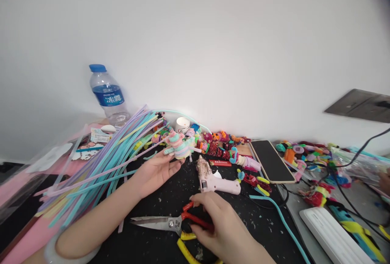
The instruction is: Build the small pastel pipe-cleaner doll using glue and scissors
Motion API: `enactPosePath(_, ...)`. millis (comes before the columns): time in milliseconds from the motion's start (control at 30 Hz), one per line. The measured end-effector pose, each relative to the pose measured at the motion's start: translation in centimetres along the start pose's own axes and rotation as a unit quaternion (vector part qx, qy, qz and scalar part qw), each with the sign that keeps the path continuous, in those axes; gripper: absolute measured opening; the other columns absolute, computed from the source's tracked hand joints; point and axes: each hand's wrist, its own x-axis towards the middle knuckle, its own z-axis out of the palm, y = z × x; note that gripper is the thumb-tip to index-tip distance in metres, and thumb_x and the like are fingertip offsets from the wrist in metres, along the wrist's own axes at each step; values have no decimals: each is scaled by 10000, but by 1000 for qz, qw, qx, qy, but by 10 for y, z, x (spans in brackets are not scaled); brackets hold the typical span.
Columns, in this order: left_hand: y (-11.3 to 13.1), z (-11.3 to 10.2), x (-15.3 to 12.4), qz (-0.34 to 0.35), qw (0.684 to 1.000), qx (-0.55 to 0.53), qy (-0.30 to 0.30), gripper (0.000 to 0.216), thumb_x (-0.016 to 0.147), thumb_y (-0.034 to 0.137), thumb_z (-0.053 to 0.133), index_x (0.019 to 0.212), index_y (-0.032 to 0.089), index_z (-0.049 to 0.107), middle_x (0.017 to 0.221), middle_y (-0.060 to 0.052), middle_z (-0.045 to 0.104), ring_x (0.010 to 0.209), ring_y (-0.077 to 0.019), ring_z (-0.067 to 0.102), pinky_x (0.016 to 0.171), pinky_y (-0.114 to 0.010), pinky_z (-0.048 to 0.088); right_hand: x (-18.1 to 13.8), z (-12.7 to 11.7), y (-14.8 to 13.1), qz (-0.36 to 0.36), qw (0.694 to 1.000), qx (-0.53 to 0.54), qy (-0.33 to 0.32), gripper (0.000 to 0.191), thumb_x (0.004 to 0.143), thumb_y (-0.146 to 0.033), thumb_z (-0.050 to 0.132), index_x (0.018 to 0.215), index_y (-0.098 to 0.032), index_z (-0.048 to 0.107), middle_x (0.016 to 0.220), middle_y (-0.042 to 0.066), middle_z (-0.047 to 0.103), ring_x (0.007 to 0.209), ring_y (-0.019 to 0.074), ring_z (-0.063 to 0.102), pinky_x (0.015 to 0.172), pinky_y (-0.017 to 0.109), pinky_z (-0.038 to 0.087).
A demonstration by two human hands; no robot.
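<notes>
My left hand [158, 172] holds up a small pastel figure [179, 144], striped pink, mint and yellow and made of fuzzy stems. It rests on my fingertips, with the thumb behind it. My right hand [224, 225] closes thumb and fingers round the red handle of the scissors [161, 222], which lie with blades pointing left on the black mat [146, 247]. Yellow handle parts [185, 252] show under that hand; whether they belong to the scissors I cannot tell. Just beyond it lies a pale pink glue gun [219, 182], its nozzle stained brown.
A bundle of pastel pipe cleaners [122, 154] fans out at left, before a water bottle [108, 95]. Finished fuzzy figures [216, 148], a paper cup [182, 124] and a phone [272, 161] line the wall. At right are a white power strip [332, 235] and black cables [344, 195].
</notes>
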Motion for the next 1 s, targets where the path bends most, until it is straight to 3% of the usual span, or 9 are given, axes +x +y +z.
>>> enactPosePath(200,9,0,1,16,999,-23,19,136,811,108,497,795,138,629,748,-63,690,761,-201,665,663,-282,557,3,2,-5,-30,997,-47,-54,563,603,-142,585,1164,-143,542,1079,92,590,1014,240,504,953,352,379)
enactPosePath(467,6,-2,3,74,997,2,13,93,752,128,603,814,176,652,757,-18,673,709,-159,630,649,-269,536,2,8,-4,-7,994,-87,-64,503,550,-155,523,1049,-119,575,979,109,600,907,250,520,841,365,407)
enactPosePath(700,15,-9,9,119,992,2,35,106,764,137,611,695,217,622,686,19,634,689,-124,616,662,-232,526,1,5,-2,-1,993,-91,-78,444,523,-140,504,960,-158,580,840,57,624,753,209,532,714,312,421)
enactPosePath(867,19,-19,16,188,979,56,53,105,784,140,598,781,237,638,854,7,676,786,-154,642,769,-292,540,-1,-7,-6,50,996,-26,-73,443,548,-130,511,979,-220,557,710,-17,555,634,157,494,575,249,397)
enactPosePath(1000,21,-22,20,217,971,50,84,165,796,130,590,859,269,653,899,27,690,802,-136,651,788,-270,544,0,-8,-4,59,992,95,-55,493,581,-71,496,1050,-224,491,698,-54,527,556,107,483,499,202,375)
